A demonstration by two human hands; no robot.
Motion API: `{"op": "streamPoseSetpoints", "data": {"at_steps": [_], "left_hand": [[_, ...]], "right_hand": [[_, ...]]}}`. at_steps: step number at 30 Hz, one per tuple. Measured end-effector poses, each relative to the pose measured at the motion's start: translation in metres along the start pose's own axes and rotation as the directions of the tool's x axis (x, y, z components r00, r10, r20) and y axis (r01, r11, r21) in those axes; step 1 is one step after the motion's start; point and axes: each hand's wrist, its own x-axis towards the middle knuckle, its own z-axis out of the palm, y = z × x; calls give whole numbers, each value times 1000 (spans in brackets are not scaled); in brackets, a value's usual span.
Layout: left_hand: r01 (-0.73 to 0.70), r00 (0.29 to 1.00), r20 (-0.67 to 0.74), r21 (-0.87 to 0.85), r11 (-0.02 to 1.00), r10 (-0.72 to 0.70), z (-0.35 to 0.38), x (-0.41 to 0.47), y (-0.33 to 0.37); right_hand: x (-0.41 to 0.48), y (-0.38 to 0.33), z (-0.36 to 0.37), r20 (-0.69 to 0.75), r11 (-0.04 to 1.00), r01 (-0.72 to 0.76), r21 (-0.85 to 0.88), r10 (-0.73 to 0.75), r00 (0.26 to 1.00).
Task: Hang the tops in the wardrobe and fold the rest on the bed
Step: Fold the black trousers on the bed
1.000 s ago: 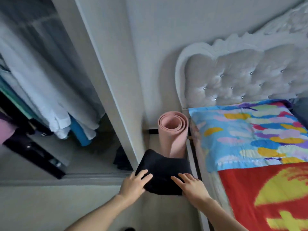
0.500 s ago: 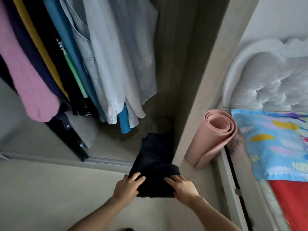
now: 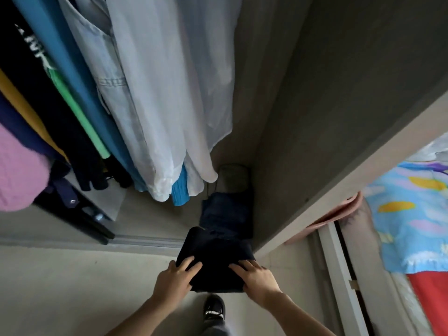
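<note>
Gripping a folded dark fabric garment (image 3: 215, 260): left hand (image 3: 173, 282), right hand (image 3: 257, 280), fingers atop; white lettering on black hanging top (image 3: 24, 73) illegible.

Folded garment (image 3: 213, 265) dark matt cloth, hanging shirts (image 3: 169, 93) thin pale fabric, one denim (image 3: 109, 76), pink top (image 3: 19, 170) ribbed knit, wardrobe panel (image 3: 315, 117) matt woodgrain, shoe (image 3: 214, 307) glossy black.

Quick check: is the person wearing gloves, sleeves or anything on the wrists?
No. The left hand and right hand are ungloved, and both forearms show no sleeve down to the frame edge. No watch, bracelet or ring is visible.
</note>
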Motion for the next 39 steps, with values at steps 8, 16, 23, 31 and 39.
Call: {"op": "streamPoseSetpoints", "data": {"at_steps": [8,16,23,31,39], "left_hand": [[3,998,-69,56,998,0,25,138,-48],[51,992,-123,72,996,-42,84,295,-79],[-33,998,59,122,992,26,110,272,-86],[-74,997,-8,127,989,75,32,199,-59],[-86,995,49,99,991,82,-51,118,-3]], "right_hand": [[132,67,37,-29,996,-69,-58,68,997],[236,124,96,-171,909,-375,-185,346,923],[216,108,123,85,869,-489,-77,495,865],[158,65,38,13,860,-508,36,508,861],[72,19,-23,8,859,-504,90,506,863]]}}
